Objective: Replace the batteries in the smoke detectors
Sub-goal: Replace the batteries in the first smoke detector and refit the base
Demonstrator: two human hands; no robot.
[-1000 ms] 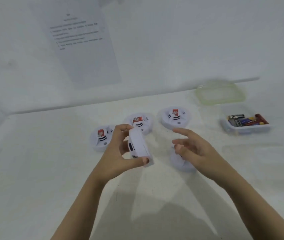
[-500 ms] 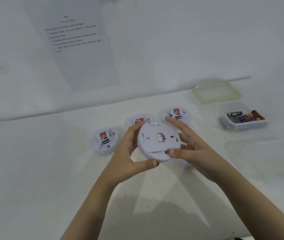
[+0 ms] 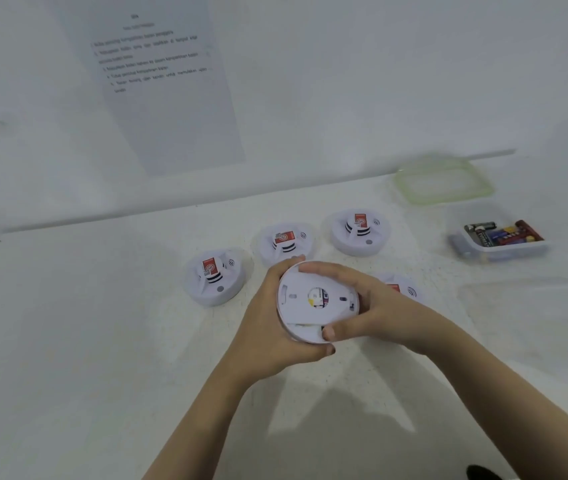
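Over the worktop [image 3: 85, 341], centre: the held smoke detector [image 3: 313, 299] is carried in both hands, back face turned toward the camera, round label at its middle.
Left hand [image 3: 268, 327]: curled round the left rim and underside of the unit, grasping it.
Right hand [image 3: 372, 310]: fingers laid over the top rim, thumb [image 3: 329, 332] pressed at the lower edge; also grasping the unit.
Seam: a narrow dark gap shows at the lower edge just beside the right thumb; whether the rear plate is loose cannot be told.
Step in hand (judged): freeing the rear plate to reach the battery bay.
Method: hold the body fixed with the left hand; let the right hand alone turn or lift the plate.
Force: apply evenly around the rim; levering hard at the one gap may snap a plastic tab.
Support: keep the unit low over the worktop so a slipped plate falls a short way.
Other units: four detectors [image 3: 215, 277] lie sensor side up behind and to the right, one partly hidden by the right hand.
Supplies: batteries [image 3: 504, 233] lie in an open clear box [image 3: 511, 252] at far right, its lid [image 3: 443, 181] behind it.
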